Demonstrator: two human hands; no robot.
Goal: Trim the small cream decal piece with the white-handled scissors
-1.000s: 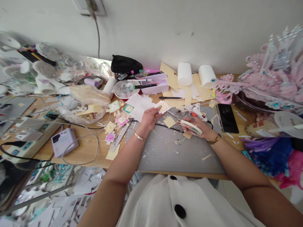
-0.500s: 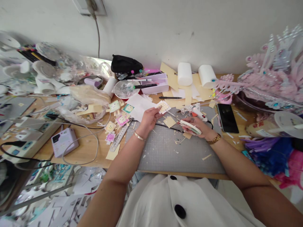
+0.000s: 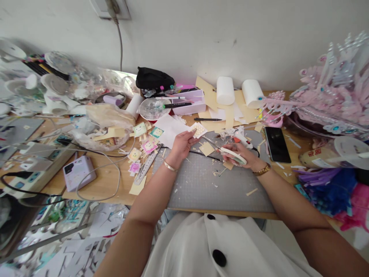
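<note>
My left hand (image 3: 183,143) pinches a small white paper piece (image 3: 199,131) with a cream dotted pattern by its left edge. In my right hand (image 3: 240,154) is a pair of scissors (image 3: 234,156) with pale handles. Their metal blades point left and reach the lower right edge of the patterned piece. Beneath both hands lies a grey cutting mat (image 3: 201,188) strewn with paper scraps. A cream paper square (image 3: 206,149) rests on the mat between the hands. White sheets (image 3: 170,130) lie just behind my left hand.
A glue gun (image 3: 240,136) with a cord lies behind my right hand. Right of it are a phone (image 3: 277,144) and a drink cup (image 3: 319,154). Small painted face cutouts (image 3: 149,146) and a ruler (image 3: 145,169) sit to the left. A pink box (image 3: 188,103) stands at the back.
Hardly anything differs. The scissors and my right hand have shifted very slightly; my left hand keeps its hold on the patterned paper piece.
</note>
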